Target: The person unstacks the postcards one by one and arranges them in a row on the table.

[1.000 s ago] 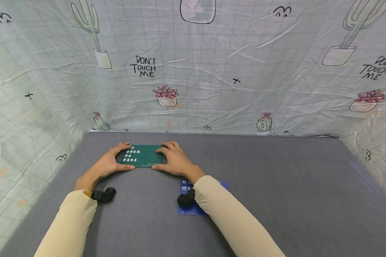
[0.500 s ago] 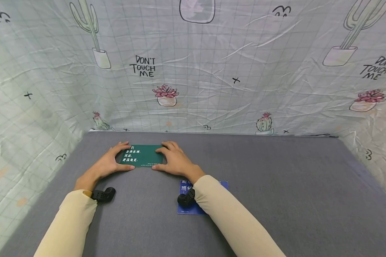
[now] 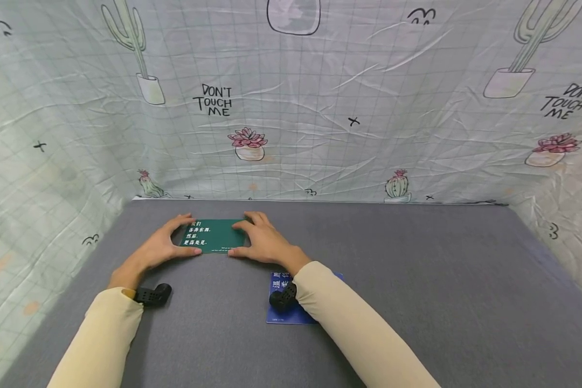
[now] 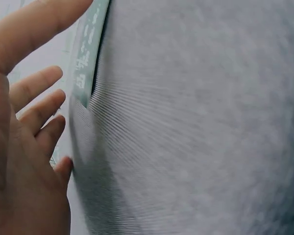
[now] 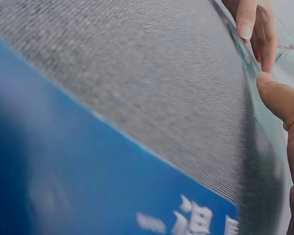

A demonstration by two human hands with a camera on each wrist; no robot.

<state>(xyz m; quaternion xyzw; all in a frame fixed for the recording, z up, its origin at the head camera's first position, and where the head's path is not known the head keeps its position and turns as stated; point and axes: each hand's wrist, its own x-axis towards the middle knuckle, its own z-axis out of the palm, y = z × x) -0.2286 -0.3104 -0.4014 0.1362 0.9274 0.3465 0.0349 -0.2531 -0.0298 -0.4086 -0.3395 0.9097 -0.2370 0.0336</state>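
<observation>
Card (image 3: 218, 234), green with 4 lines of white Chinese lettering plus small print at its near-right corner, is at the far left part of the gray surface (image 3: 431, 285), between my 2 hands. Long sides run left-right; can't tell whether it's fully flat or raised a touch. Left hand (image 3: 160, 248) grips the left end: thumb at near edge, fingers at far edge, wide C-shaped spread. Left wrist view shows its other 3 fingers loosely extended, off the card. Right hand (image 3: 267, 240) mirrors that on the right end: thumb at near edge, index bent over the top, wide spread too. Blue printed sheet (image 3: 291, 315) is on the surface nearer me, partly hidden by my right sleeve (image 3: 364, 328) and the black device (image 3: 283, 298) on that wrist. Right wrist view shows its white characters, soft focus. Cloth backdrop (image 3: 310, 108) behind: grid, cactus drawings, "DON'T TOUCH ME" printed 2 times.
</observation>
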